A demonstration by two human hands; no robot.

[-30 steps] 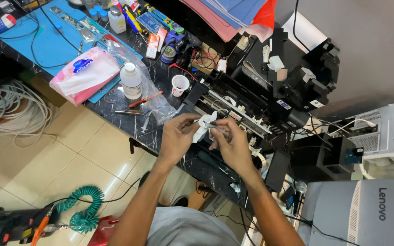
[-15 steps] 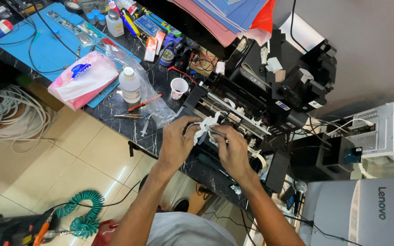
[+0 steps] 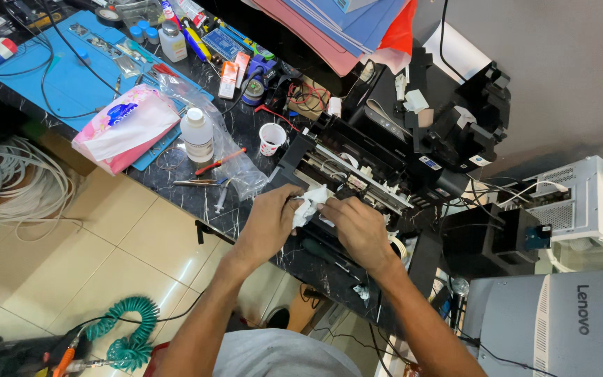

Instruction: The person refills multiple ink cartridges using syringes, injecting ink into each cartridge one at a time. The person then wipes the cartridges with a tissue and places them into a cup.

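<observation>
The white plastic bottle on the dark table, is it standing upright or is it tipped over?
Upright. The white bottle stands on its base on the dark table, with its cap on top.

Hands (image 3: 268, 222): 2, the left one and the right hand (image 3: 359, 229), both closed on 1 crumpled white tissue (image 3: 310, 204). Opened black printer chassis (image 3: 378, 160): 1. White paper cup (image 3: 271, 138): 1. Clear plastic bottle with white cap (image 3: 197, 136): 1; smaller white bottle (image 3: 173, 42): 1. Small blue-capped vials (image 3: 142, 33): 2. Pink-and-white tissue pack (image 3: 127, 128): 1. Blue work mat (image 3: 64, 73): 1. Red-handled tool (image 3: 219, 162): 1. Syringe (image 3: 221, 199): 1. Clear plastic bag (image 3: 235, 164): 1. Teal coiled hose (image 3: 130, 331): 1. Bundle of white cable (image 3: 5, 183): 1. Grey computer case (image 3: 549, 324): 1. White vented unit (image 3: 584, 209): 1.
</observation>
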